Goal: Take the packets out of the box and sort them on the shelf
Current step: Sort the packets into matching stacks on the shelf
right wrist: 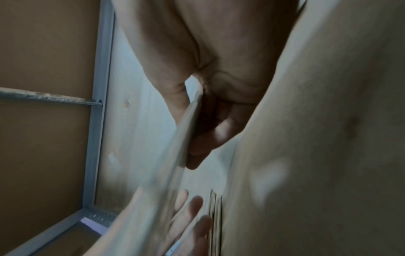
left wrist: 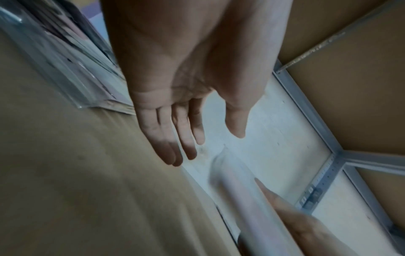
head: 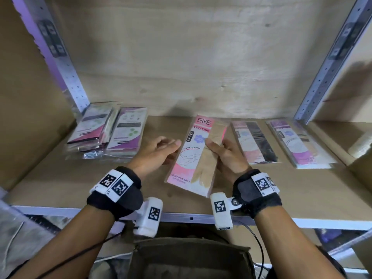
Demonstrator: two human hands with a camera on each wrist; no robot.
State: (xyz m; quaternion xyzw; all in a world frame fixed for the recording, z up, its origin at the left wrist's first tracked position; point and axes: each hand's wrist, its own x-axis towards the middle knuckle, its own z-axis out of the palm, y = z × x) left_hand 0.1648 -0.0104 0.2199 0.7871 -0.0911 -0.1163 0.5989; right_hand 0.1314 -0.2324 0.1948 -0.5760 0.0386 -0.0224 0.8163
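Pink card and beige stocking fill the packet (head: 196, 156) that your right hand (head: 227, 156) holds in the centre of the head view. Your thumb lies across its front near the middle and your fingers curl behind it; the right wrist view shows those fingers (right wrist: 210, 138) bent against the back, with the packet edge-on and blurred. Your left hand (head: 159, 156) sits just beside the packet's left edge, fingers relaxed and nearly straight, thumb apart; the left wrist view shows the palm bare and the fingers (left wrist: 173, 136) loosely together. Whether they touch the packet, you cannot tell.

The packet's long axis runs from the lower centre of the frame up toward the back wall, leaning slightly right at the top. The end printed "ENE STOCKING" points away from you, the "COMFORTABLE" end toward your wrists. It is above the wooden shelf (head: 60, 184), and whether its near end touches the board is unclear.

On the shelf, right of centre, a packet with a black stocking (head: 254, 142) lies flat, and further right a purple packet (head: 296, 143), both lengthwise front to back. At left lies a pile of packets (head: 106, 131) showing purple and white card. The dark box (head: 189, 260) stands at the bottom centre.
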